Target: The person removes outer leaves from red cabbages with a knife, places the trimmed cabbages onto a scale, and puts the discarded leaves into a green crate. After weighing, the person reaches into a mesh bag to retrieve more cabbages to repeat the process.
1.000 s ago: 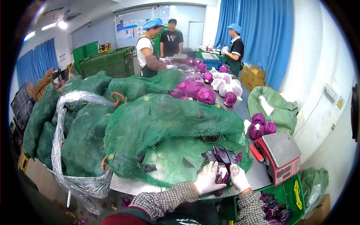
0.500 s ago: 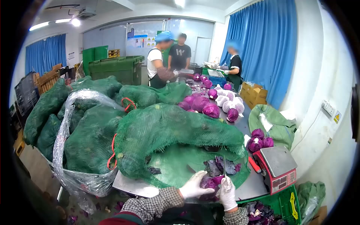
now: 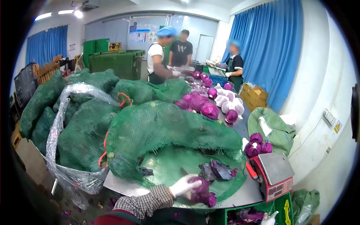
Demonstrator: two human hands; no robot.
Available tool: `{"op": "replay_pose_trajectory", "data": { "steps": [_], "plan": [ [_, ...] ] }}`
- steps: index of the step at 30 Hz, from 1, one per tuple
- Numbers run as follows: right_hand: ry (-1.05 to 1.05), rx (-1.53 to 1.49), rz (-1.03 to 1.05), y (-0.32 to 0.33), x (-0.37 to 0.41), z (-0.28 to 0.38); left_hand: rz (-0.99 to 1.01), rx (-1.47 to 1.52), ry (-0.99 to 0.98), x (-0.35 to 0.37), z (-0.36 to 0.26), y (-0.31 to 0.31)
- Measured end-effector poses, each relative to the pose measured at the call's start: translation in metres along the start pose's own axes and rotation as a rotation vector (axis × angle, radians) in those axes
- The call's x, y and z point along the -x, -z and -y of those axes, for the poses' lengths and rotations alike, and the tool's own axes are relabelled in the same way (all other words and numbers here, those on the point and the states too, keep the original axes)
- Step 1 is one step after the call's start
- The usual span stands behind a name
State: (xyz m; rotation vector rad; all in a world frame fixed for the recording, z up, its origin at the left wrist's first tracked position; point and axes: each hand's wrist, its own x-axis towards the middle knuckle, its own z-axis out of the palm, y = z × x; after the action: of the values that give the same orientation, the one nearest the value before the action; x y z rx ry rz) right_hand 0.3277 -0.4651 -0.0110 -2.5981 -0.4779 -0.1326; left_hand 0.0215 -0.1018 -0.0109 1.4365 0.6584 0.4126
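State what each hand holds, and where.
The left hand holds a purple cabbage by its upper left side; whether the right hand, at the green crate, holds anything cannot be told.

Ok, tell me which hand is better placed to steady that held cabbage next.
Probably the left hand: it grips the purple cabbage, while the right hand is off at the green crate.

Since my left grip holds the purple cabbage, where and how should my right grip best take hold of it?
Probably by the rounded right side of the purple cabbage, right grip coming from the right, cupped: the left grip covers its upper left, while that curve is exposed. Avoid the leafy piece jutting out at lower right.
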Motion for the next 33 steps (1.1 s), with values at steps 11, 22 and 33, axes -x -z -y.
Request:
{"op": "replay_pose_trajectory", "data": {
  "steps": [11, 22, 33],
  "plan": [
    [0.91, -0.427, 0.403, -0.1, 0.068, 0.269, -0.172, -0.288, -0.096, 0.012, 0.002, -0.007],
    [1.032, -0.698, 0.363, -0.128, 0.044, 0.213, -0.365, -0.615, -0.201, -0.021, 0.023, 0.033],
    [0.841, -0.799, 0.494, -0.121, 0.046, 0.224, -0.312, -0.993, -0.675, -0.002, -0.032, 0.036]
  ]
}}
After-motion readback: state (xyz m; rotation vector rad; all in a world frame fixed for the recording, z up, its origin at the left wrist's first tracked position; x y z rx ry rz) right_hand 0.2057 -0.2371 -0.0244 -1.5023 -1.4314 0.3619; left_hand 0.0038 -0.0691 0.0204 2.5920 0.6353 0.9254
